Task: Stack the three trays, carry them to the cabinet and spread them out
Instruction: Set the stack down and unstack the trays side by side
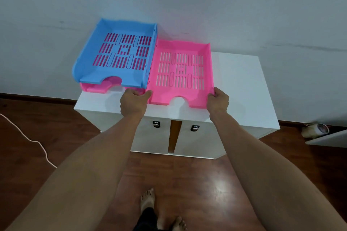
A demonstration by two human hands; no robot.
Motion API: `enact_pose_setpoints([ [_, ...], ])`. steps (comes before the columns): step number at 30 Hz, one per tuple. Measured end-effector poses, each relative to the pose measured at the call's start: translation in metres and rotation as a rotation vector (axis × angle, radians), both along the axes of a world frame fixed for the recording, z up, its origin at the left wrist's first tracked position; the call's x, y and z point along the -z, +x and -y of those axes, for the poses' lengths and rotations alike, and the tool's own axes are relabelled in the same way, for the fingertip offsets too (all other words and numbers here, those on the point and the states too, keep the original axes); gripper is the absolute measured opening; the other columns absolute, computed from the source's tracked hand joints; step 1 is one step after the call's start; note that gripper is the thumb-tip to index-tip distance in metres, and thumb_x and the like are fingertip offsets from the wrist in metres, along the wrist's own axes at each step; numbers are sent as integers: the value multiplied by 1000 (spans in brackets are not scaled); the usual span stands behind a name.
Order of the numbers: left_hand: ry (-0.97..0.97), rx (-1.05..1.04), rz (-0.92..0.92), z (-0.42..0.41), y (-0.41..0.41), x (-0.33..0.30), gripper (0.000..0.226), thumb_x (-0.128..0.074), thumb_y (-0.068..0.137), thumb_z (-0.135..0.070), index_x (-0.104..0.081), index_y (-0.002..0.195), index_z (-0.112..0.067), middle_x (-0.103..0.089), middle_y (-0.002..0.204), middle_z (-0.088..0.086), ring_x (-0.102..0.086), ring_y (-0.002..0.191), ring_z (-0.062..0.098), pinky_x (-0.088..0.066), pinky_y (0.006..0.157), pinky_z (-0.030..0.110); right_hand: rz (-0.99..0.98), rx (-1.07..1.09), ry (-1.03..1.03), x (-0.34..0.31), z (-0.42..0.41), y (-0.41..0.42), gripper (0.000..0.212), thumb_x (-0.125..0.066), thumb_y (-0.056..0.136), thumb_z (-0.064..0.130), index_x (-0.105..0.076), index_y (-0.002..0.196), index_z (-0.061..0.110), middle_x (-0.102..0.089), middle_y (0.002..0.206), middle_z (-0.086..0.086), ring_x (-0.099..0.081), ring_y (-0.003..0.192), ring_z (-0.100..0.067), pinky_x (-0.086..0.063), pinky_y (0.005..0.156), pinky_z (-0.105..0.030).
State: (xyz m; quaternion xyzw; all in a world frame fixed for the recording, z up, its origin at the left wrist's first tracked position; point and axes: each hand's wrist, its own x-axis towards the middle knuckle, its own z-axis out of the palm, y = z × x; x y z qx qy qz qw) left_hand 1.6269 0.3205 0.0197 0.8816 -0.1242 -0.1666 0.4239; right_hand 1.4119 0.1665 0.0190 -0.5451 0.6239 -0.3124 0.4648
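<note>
A pink slotted tray [193,97] lies flat on top of the white cabinet [242,88], in the middle. My left hand [134,102] grips its near left corner and my right hand [218,99] grips its near right corner. To its left, touching it, a blue tray [90,56] sits stacked on a second pink tray [95,89], of which only the front lip shows. That stack overhangs the cabinet's left edge.
The cabinet stands against a pale wall, with two front doors and round locks [156,124]. A bare stretch of cabinet top lies right of the pink tray. A white cord [37,142] runs over the wooden floor at left. A low white shelf [326,138] sits at right.
</note>
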Motion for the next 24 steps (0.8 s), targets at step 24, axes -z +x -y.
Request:
enact_pose_setpoints([
  [24, 70, 49, 22, 0, 5, -3, 69, -68, 81, -77, -64, 86, -9, -62, 73, 0, -57, 59, 15, -33, 53, 23, -120, 2, 3, -16, 6, 13, 44, -57, 101, 14, -55, 145, 13, -61, 142, -8, -60, 126, -34, -50, 99, -36],
])
